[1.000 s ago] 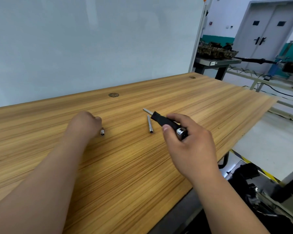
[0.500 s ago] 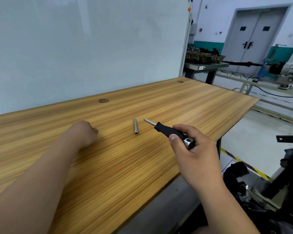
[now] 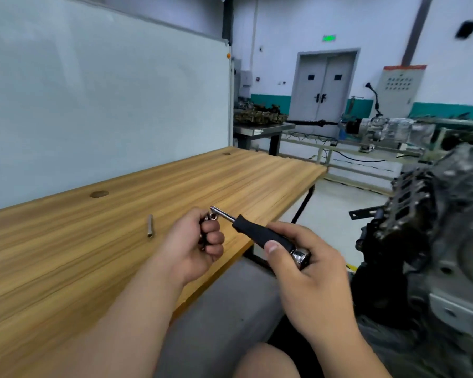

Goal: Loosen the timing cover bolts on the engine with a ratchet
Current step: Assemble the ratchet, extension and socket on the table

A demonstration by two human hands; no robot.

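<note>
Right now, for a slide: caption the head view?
Right hand grips the ratchet; left hand holds a small socket by its tip.

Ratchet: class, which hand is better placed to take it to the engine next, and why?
Probably the right hand: it grips the ratchet, and the engine stands on that side. The left hand holds only a socket.

Black matt grip, plastic or rubber, on ratchet, with glossy chromed metal head and shaft. Bright polished metal socket. Satin grey metal extension bar. Smooth wood-grain table top, low sheen. Dull, rough grey cast metal of engine, blurred.
</note>
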